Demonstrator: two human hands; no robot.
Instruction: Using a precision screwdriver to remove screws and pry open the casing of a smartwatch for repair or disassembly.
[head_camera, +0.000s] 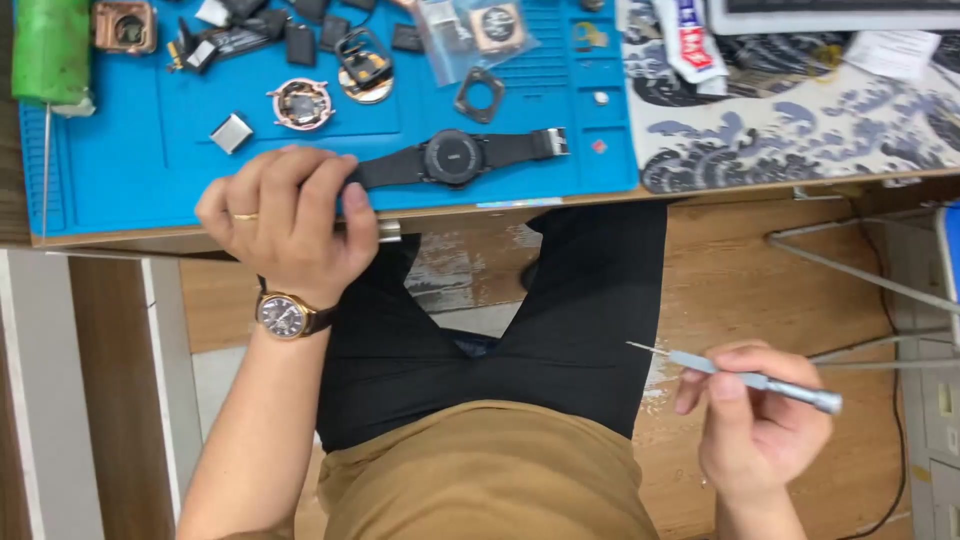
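Left hand: knuckles up at the worktop's near edge, fingers curled, grip pressing the strap end of the black watch.
Black watch: flat on the blue mat, at 2 o'clock from that hand.
Right hand: held low off the worktop at 4 o'clock, fingers pinched closed on a slim screwdriver, tip pointing to 10 o'clock.
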